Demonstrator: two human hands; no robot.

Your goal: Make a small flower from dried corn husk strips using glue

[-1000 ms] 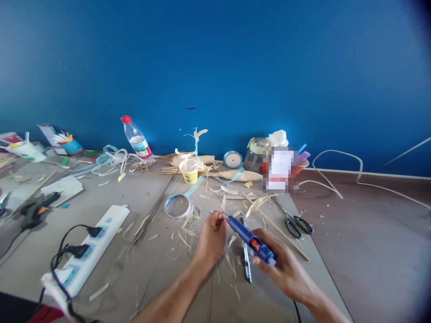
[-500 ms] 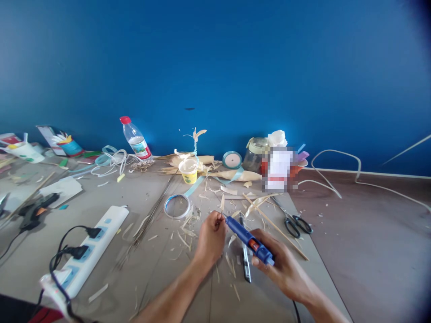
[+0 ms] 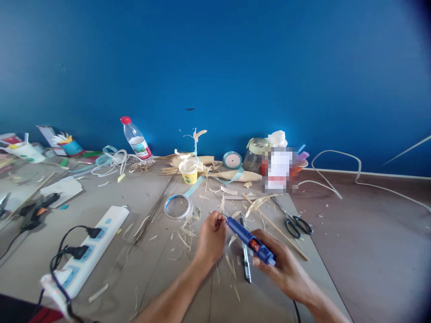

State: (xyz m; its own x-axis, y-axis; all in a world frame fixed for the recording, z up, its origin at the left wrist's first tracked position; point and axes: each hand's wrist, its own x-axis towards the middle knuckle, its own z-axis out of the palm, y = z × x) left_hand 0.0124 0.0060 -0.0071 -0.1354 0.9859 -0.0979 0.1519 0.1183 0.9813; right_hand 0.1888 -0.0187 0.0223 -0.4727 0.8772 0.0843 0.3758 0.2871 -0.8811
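Blue wall (image 3: 215, 67), littered table (image 3: 256, 305). Our left hand (image 3: 213, 235) pinches a thin stem (image 3: 222, 212) topped by a petal (image 3: 222, 203); our right hand (image 3: 281, 262) grips a glue gun (image 3: 243, 231) against it. Gluing seems unfinished; one sprig (image 3: 195, 144) already stands in a cup (image 3: 190, 177).

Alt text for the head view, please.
The right hand holds a blue glue gun, its tip close to a pale strip pinched in the left hand. Beyond them, a yellow cup and a bottle stand on the littered table by a blue wall.
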